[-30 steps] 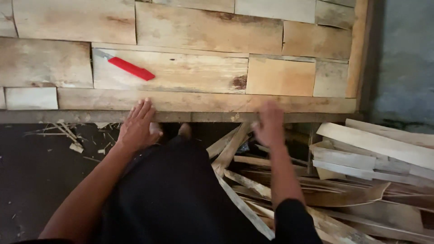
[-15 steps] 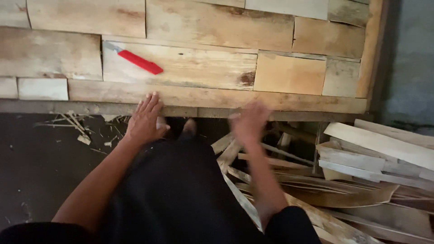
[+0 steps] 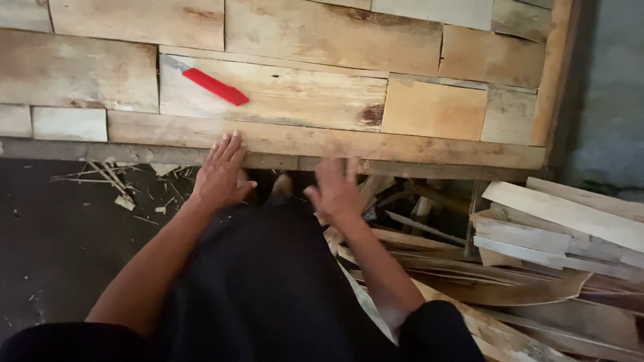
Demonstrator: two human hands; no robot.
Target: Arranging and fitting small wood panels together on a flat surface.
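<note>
The left hand (image 3: pixel 220 173) lies flat and released on the counter (image 3: pixel 322 144) edge. The right hand (image 3: pixel 337 190), blurred, spread and empty, hovers just off that edge. A red knife (image 3: pixel 213 85) lies at twelve o'clock.

The right hand (image 3: pixel 335 191) has come off the front edge of the bench (image 3: pixel 402 149), where it pressed a second ago, and now hangs blurred in the air just short of that edge, fingers spread, above the wood offcuts (image 3: pixel 429 228). The left hand (image 3: pixel 221 175) has slid slightly along the edge, its fingertips now lying on the lowest plank (image 3: pixel 322 139).
</note>
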